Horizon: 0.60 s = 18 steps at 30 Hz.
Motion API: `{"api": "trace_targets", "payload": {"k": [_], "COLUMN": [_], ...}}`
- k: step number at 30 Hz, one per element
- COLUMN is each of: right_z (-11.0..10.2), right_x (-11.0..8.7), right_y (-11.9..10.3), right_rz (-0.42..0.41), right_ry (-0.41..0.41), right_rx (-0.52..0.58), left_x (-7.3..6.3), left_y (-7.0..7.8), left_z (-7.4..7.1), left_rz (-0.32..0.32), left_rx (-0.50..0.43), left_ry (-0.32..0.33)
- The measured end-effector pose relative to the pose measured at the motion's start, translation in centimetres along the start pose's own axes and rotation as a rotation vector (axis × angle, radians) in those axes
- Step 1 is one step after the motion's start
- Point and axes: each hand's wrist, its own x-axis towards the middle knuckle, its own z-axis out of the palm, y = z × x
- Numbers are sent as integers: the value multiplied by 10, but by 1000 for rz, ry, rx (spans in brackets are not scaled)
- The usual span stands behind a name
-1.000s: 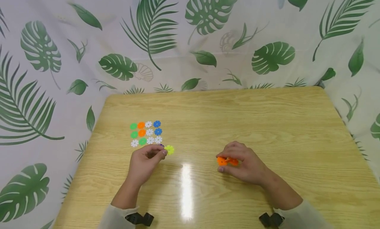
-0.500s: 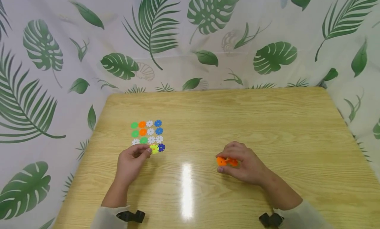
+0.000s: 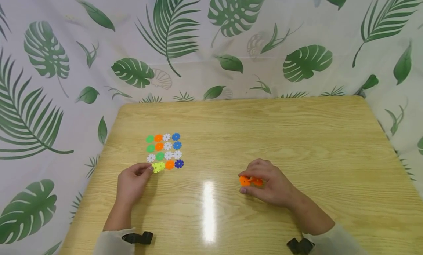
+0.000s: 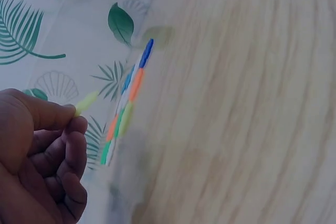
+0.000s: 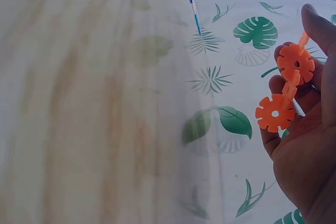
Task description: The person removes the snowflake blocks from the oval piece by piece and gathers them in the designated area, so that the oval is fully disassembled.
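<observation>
My left hand pinches a yellow snowflake disc by its edge, between thumb and forefinger. In the left wrist view this yellow disc is seen edge-on, raised above the table. Partly behind it in the head view, a second yellow disc lies in the front row. An orange disc and a dark blue disc continue that row to the right. My right hand holds several orange discs slotted together in a chain; the fingers hide part of it.
Behind the front row lie three more rows of green, orange, white and blue discs, near the left side of the wooden table. Leaf-patterned cloth hangs along the back and sides. A strip of light glares on the tabletop between the hands.
My left hand has moved left along the front row with the pinched yellow disc, uncovering the dark blue, then the orange disc. My right hand has stayed nearly still, gripping the orange chain.
</observation>
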Motion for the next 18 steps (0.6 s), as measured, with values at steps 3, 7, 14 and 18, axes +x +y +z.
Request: {"api": "trace_targets", "payload": {"k": [3, 7, 14, 18], "right_z": [0, 0, 0, 0], "right_x": [1, 2, 0, 0], "right_y": [-1, -2, -2, -2], "right_rz": [-9, -19, 3, 9], "right_ry": [3, 6, -9, -6], "right_rx": [1, -3, -18, -28], "left_x": [4, 9, 14, 17], "left_y": [-5, -13, -18, -17], "left_z": [-3, -6, -7, -8], "left_rz": [-15, -37, -55, -53], "left_rx": [44, 94, 144, 162], "left_ry": [4, 1, -7, -32]}}
